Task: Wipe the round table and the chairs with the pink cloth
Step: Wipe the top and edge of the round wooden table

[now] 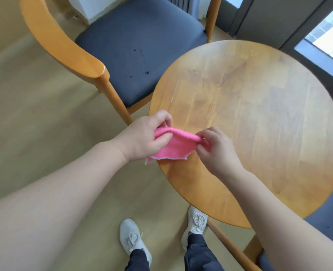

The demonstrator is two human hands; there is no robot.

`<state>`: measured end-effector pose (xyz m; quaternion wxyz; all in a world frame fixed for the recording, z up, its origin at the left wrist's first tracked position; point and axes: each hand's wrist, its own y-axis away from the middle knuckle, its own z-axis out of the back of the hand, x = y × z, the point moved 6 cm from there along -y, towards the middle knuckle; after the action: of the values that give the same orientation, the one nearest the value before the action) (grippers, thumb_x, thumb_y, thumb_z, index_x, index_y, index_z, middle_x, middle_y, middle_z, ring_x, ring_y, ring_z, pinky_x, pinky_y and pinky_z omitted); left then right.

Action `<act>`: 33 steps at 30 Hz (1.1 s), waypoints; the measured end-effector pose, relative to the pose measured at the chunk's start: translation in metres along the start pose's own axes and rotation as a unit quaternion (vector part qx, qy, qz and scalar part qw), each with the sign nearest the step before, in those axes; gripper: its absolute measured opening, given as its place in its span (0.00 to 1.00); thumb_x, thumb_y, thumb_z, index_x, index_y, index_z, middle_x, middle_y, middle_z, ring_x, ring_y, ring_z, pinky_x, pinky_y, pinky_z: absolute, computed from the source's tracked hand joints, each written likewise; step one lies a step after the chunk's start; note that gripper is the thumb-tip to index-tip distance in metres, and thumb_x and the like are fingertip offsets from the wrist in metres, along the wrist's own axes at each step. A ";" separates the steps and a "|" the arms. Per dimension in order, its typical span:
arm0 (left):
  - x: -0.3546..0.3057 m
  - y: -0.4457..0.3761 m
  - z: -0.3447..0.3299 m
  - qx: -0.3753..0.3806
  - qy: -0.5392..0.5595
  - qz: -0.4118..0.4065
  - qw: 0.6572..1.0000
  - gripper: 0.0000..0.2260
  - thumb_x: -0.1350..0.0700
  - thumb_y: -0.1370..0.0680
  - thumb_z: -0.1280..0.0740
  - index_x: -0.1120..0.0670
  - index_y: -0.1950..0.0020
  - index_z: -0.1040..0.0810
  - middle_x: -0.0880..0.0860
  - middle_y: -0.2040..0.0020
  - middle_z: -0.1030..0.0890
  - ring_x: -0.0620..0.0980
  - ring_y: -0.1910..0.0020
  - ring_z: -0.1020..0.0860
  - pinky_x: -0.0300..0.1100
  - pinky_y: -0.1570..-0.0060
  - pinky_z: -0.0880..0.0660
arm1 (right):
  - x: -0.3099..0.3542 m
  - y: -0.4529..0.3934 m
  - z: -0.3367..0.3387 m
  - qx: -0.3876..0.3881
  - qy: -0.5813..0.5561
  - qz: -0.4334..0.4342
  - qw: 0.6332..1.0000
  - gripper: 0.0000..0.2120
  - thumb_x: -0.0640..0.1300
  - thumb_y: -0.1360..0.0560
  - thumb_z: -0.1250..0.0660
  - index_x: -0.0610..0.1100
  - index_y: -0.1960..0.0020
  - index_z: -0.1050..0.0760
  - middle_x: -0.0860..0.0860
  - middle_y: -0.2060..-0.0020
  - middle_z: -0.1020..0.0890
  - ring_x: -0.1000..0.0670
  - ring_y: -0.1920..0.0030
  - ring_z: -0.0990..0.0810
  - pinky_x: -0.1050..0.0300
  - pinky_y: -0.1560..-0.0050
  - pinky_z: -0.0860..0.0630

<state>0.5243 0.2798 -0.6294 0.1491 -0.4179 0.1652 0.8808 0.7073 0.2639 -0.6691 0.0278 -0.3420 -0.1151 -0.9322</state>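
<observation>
We see the pink cloth [176,145] stretched between left hand [142,136] and right hand [216,148], both pinching it over the round table [259,114] near edge. Beyond the left grip stands a chair [126,45], spots on its seat; another chair [328,222] lies largely hidden beneath the table.

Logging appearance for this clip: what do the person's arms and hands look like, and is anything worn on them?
Both arms are bare from as far up as the view reaches down to the wrist, with no sleeves in view. The left hand and right hand wear no gloves, and no rings, watch or bracelets show. No tattoos or other markings are visible. Fingernails look short and unpainted.
</observation>
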 end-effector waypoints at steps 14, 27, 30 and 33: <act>0.096 0.067 0.034 -0.173 0.165 0.320 0.917 0.10 0.50 0.26 0.31 0.56 0.63 0.21 0.53 0.65 0.18 0.49 0.65 0.22 0.38 0.65 0.28 | 0.108 -0.025 -0.065 0.072 -0.150 0.018 0.986 0.12 0.42 0.30 0.30 0.50 0.47 0.20 0.61 0.61 0.21 0.62 0.60 0.22 0.71 0.62 0.28; 0.128 0.063 0.025 -0.303 0.194 0.360 0.861 0.08 0.52 0.22 0.37 0.53 0.45 0.29 0.48 0.55 0.24 0.50 0.61 0.22 0.40 0.74 0.25 | 0.079 -0.004 -0.068 0.085 -0.180 -0.005 0.980 0.11 0.39 0.25 0.33 0.52 0.48 0.18 0.62 0.54 0.17 0.61 0.51 0.19 0.63 0.46 0.24; 0.131 0.054 -0.003 -0.290 0.234 0.392 0.841 0.08 0.50 0.20 0.39 0.49 0.44 0.35 0.48 0.52 0.26 0.51 0.55 0.22 0.51 0.57 0.20 | 0.061 -0.009 -0.053 0.054 -0.212 -0.026 0.976 0.10 0.40 0.24 0.34 0.55 0.52 0.18 0.61 0.55 0.16 0.63 0.52 0.19 0.67 0.50 0.25; 0.126 0.039 -0.037 -0.296 0.282 0.407 0.817 0.11 0.49 0.20 0.40 0.50 0.41 0.35 0.54 0.47 0.24 0.55 0.52 0.22 0.50 0.56 0.21 | 0.043 -0.008 -0.040 0.035 -0.216 -0.030 0.975 0.11 0.41 0.24 0.34 0.58 0.55 0.19 0.63 0.56 0.16 0.64 0.54 0.19 0.71 0.55 0.27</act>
<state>0.4582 0.2451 -0.7438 -0.4070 -0.5667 0.0870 0.7111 0.6479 0.2637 -0.6725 -0.0138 -0.5308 -0.1616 -0.8318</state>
